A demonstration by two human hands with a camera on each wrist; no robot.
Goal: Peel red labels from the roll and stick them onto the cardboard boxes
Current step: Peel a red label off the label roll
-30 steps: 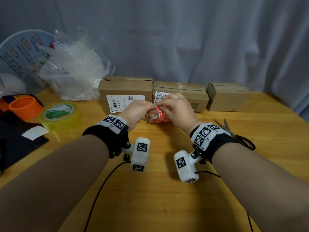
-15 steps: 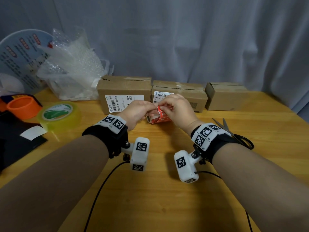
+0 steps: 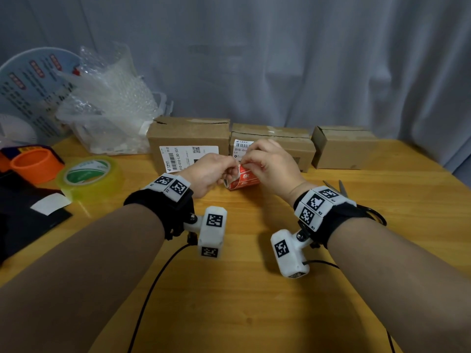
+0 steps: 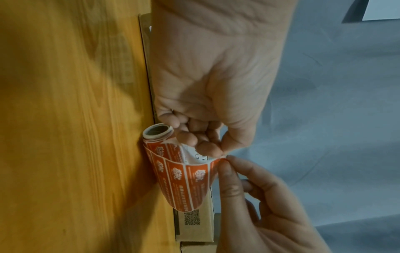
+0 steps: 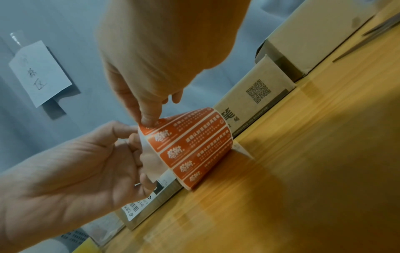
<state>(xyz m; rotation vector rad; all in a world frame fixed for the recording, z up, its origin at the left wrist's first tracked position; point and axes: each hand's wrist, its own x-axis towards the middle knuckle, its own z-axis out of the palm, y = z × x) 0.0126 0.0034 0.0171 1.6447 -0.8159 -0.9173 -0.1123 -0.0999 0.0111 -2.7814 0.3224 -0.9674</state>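
Observation:
A roll of red labels [image 3: 242, 179] lies on the wooden table in front of three cardboard boxes: left [image 3: 188, 133], middle [image 3: 280, 138] and right [image 3: 341, 149]. A strip of labels [image 4: 179, 179] curves up from the roll's core [image 4: 158, 131]. My left hand [image 3: 233, 169] pinches the white backing at the strip's free end [image 5: 145, 147]. My right hand [image 3: 246, 163] pinches the corner of the end red label [image 5: 151, 126] between thumb and forefinger. In the head view my hands hide most of the strip. The left and middle boxes carry white shipping labels.
A clear tape roll [image 3: 89, 174] and an orange ring [image 3: 35, 164] sit at the left, beside black sheets [image 3: 25, 225]. Bubble wrap in a plastic bin [image 3: 109, 110] stands at the back left. Scissors [image 3: 341, 189] lie behind my right wrist. A grey curtain hangs behind.
Both hands stay at the roll with the same holds. The fingers have shifted only slightly at the strip's end.

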